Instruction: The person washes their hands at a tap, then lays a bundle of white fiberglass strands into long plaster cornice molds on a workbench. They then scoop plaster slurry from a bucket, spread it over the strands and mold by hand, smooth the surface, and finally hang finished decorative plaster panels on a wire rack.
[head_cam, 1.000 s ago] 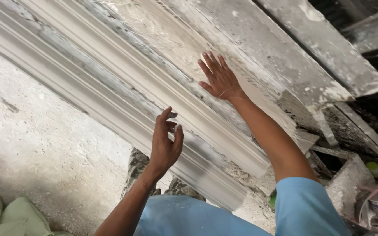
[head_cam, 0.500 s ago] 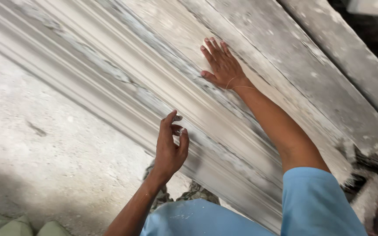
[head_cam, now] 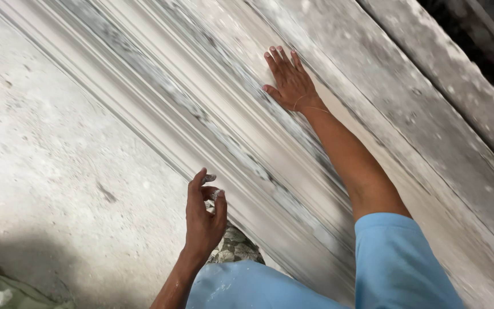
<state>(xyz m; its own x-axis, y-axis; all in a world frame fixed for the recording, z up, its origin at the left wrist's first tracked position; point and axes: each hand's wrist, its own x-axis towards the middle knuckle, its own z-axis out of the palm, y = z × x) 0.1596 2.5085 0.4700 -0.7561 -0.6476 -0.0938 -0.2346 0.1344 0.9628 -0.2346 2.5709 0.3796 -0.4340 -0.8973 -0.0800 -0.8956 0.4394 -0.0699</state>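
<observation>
A: Careful, your right hand (head_cam: 290, 83) lies flat, fingers spread, on the plaster cornice moulding (head_cam: 212, 123) running diagonally across the floor.

B: Yes, and your left hand (head_cam: 204, 214), fingers loosely curled and empty, hovers beside its edge; leaning hard could crack it.

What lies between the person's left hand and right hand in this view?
In the head view, only the ridged, dusty plaster moulding spans the stretch between the left hand and the right hand; nothing else lies on it there.
</observation>
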